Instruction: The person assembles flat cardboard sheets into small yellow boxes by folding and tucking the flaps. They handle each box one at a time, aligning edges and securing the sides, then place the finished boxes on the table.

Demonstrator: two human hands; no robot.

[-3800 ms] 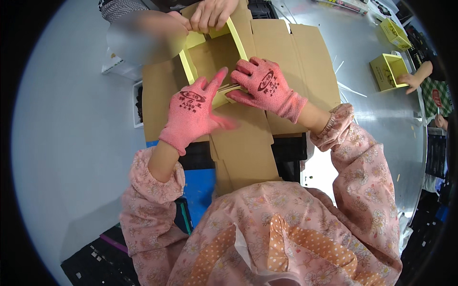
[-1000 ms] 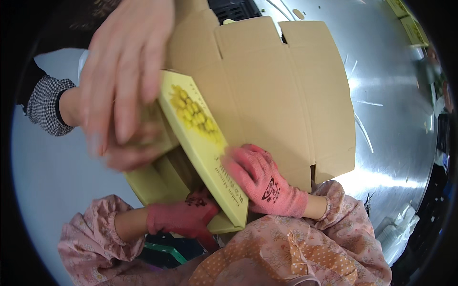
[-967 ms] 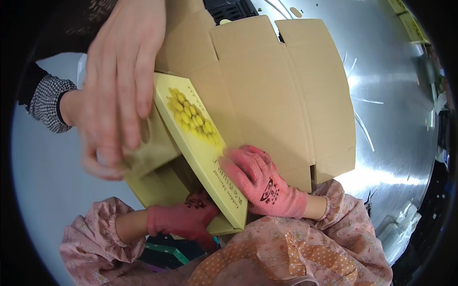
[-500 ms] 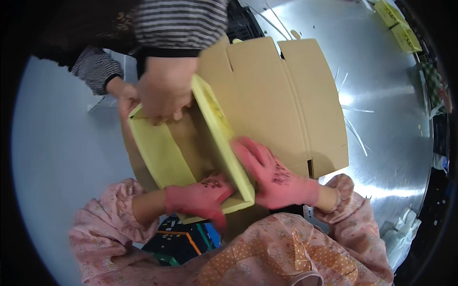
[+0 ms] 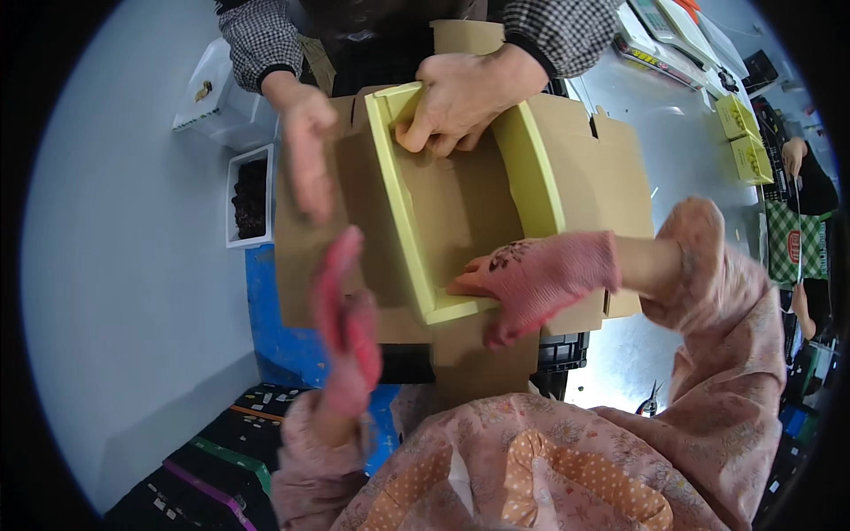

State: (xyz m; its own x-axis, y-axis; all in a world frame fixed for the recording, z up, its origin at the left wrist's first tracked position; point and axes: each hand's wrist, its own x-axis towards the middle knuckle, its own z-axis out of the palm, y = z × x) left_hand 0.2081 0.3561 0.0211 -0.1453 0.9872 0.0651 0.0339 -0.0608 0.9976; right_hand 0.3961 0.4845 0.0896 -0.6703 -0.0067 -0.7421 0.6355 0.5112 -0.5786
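Note:
A yellow rectangular carton box [image 5: 535,173] lies over a flattened brown cardboard sheet [image 5: 611,177]; brown shows inside its walls. My right hand [image 5: 553,281], in a pink glove, grips the box's near end wall, fingers inside and thumb outside. My left hand [image 5: 347,323], also gloved in pink, is off the box to its left, empty, with fingers stretched and blurred by motion. Across from me, a co-worker's hand [image 5: 465,99] reaches over the far end of the box, fingers inside. That person's other hand [image 5: 310,146] hangs open beside the box.
A white tub with dark contents [image 5: 251,196] and a white foam box [image 5: 221,102] stand at the left. Below left are black crates [image 5: 208,460] with coloured bands. Small yellow boxes [image 5: 751,159] and a scale [image 5: 664,31] sit at the right, pliers [image 5: 651,400] lower down.
The yellow box has turned and sits flatter. My left hand has let go of it and moved left; my right hand has shifted from its side to its near end. The co-worker's one hand has released it.

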